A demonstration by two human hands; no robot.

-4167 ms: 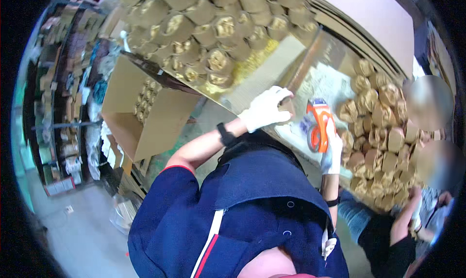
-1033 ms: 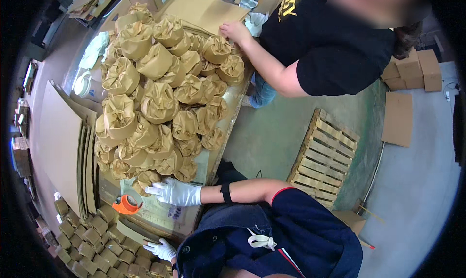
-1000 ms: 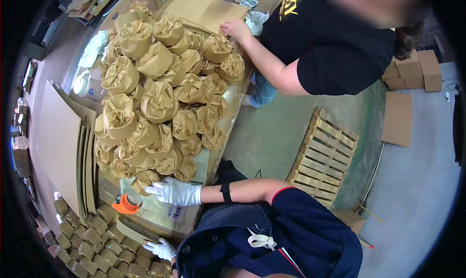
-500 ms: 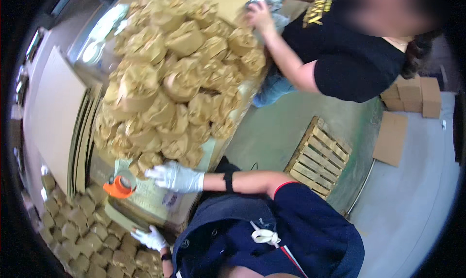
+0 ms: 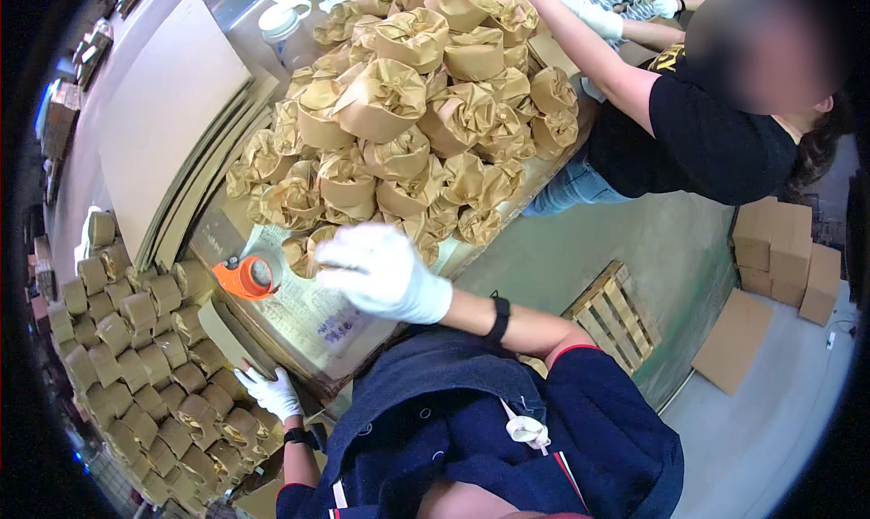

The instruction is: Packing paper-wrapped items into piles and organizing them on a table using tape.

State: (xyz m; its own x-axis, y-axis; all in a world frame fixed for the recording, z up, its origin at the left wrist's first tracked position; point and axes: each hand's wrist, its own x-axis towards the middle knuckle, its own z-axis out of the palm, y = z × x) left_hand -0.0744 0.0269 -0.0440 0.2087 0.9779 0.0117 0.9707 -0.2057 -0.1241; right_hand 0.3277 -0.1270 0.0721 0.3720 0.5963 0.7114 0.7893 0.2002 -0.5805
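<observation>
the fingers of the gloved right hand (image 5: 385,274) are blurred, so whether they pinch anything cannot be told; they are over the counter (image 5: 216,235), partly hiding the nearest paper-wrapped bundle (image 5: 295,254), at the low end of a heap (image 5: 390,93). a careless sweep could dislodge that bundle and, as the others lean together, start a slide. the orange tape dispenser (image 5: 237,279) lies near, and a stray knuckle could shove it off the edge. the left hand (image 5: 274,392), fingers spread, is at a cardboard strip (image 5: 228,333); pushing hard might bend it onto the brown rolls (image 5: 140,311) beyond. farther out, leaning cardboard sheets (image 5: 168,111) could topple if bumped.
</observation>
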